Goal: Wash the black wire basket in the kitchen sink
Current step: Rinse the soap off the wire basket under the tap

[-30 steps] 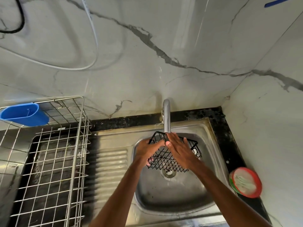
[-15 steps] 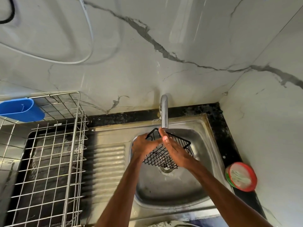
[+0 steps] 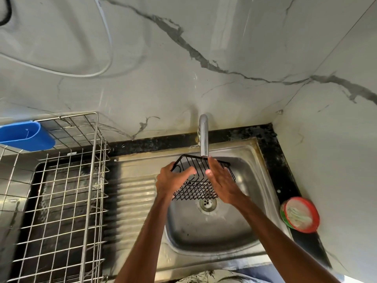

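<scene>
- Head view: the black wire basket [image 3: 201,180] is held above the basin of the kitchen sink [image 3: 251,231], directly under the spout of the tap [image 3: 204,137], tilted so that its open side faces up and toward the wall.
- Its long axis is seen to run left to right, between the two hands.
- The left hand [image 3: 173,180] is curled closed around the basket's left end, thumb laid over the rim wires; this is the nearer, carrying hand.
- The right hand [image 3: 222,180] is laid nearly flat with fingers extended against the basket's right side; nothing is gripped by it, and it is judged to be rubbing the wires.
- Whether water is running cannot be told.
- The drain [image 3: 208,204] is exposed just below the basket; ample free room is left in the basin for turning.
- A metal dish rack [image 3: 61,201] stands well apart to the left, a round red-rimmed container [image 3: 299,214] on the counter at right.
</scene>
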Available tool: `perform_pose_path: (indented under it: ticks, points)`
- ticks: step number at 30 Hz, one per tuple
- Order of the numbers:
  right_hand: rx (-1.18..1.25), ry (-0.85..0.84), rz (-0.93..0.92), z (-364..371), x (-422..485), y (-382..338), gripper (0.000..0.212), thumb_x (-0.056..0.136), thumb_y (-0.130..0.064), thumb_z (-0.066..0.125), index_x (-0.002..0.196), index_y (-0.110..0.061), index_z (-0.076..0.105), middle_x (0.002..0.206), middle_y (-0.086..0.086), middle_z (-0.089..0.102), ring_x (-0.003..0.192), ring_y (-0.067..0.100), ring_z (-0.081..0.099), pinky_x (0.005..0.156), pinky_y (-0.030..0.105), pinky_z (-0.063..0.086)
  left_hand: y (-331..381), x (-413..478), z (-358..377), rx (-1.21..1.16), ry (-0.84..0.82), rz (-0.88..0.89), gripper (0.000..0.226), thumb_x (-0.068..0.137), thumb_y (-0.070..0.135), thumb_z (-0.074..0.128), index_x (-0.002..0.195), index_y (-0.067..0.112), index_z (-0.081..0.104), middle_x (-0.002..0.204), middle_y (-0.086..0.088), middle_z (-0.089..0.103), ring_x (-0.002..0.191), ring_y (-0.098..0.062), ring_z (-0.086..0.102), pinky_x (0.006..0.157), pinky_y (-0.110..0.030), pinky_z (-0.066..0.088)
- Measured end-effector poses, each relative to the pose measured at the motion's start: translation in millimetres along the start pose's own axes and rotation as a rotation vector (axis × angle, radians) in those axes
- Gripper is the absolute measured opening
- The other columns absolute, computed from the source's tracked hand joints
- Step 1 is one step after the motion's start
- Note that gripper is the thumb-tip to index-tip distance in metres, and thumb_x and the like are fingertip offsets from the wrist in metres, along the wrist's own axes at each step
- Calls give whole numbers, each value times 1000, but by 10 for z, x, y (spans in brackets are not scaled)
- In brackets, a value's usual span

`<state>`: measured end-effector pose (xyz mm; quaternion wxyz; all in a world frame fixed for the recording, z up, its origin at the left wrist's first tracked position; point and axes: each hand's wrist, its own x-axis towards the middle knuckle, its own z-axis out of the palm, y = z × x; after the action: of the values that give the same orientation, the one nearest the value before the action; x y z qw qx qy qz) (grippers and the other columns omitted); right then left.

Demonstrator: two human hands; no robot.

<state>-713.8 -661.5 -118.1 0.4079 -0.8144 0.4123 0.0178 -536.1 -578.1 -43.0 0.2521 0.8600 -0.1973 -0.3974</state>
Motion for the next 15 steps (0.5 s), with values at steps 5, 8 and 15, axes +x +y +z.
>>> perform_pose_path:
  ticks: [5, 8, 15]
  points:
    - [-11, -36, 23, 71, 27, -203, 75, 98, -65, 1, 158, -25, -17, 166, -4, -23, 151, 11, -23, 125, 47, -10, -37, -30, -10, -1, 6, 18, 101, 47, 86, 68, 136, 40, 62, 124, 3, 72, 103, -26, 74, 92, -49, 62]
    - [-14, -39, -205, 181, -8, -422, 65, 105, -57, 7, 159, -29, -15, 165, -12, -23, 150, 0, -22, 123, 34, -13, -85, -42, -30, -40, 31, 22, 106, 47, 88, 65, 139, 36, 63, 133, 0, 71, 113, -29, 71, 99, -50, 59]
    - [-31, -55, 127, 73, 132, 114, 65, 103, -57, 4, 158, -29, -16, 165, -8, -22, 153, 12, -16, 125, 53, -6, -121, -108, -148, -65, 56, -13, 92, 52, 76, 77, 134, 35, 65, 116, 7, 69, 108, -25, 70, 99, -50, 58]
